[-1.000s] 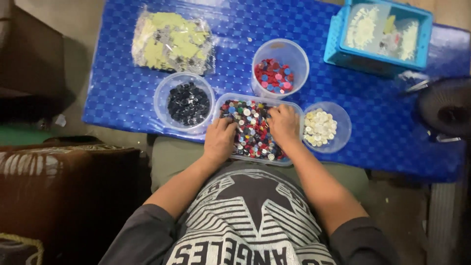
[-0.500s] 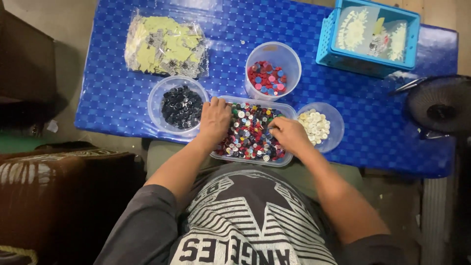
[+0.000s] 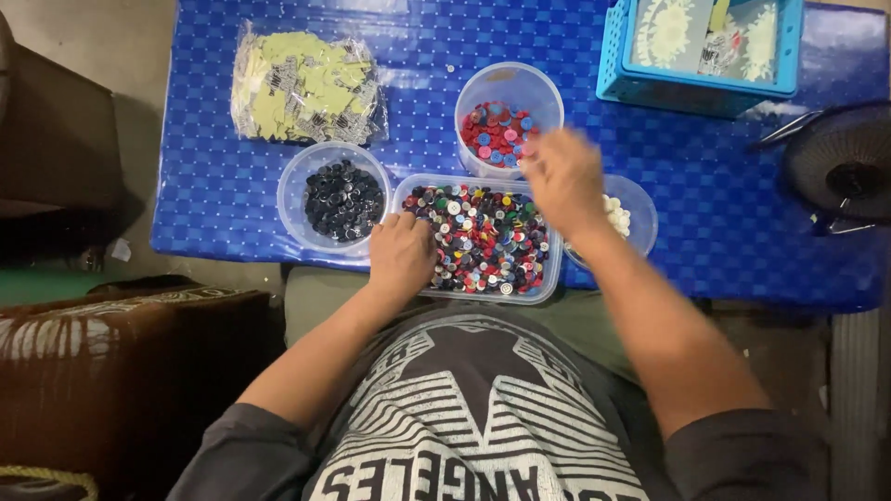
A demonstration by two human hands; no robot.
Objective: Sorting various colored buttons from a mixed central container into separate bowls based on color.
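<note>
While blurred, right hand (image 3: 563,181) beside red-button tub (image 3: 508,119)

I see one clear plastic bag (image 3: 306,88) lying flat near the far left corner of the blue counter (image 3: 742,232), stuffed with pale yellow-green cut-out pieces that carry dark print. Inside the blue basket (image 3: 608,65) at the far right edge, there is a flat grey-and-white card with a flower-like pattern (image 3: 670,32), and a small crumpled clear wrapper (image 3: 719,51) beside it. No screens or signs show.
</note>
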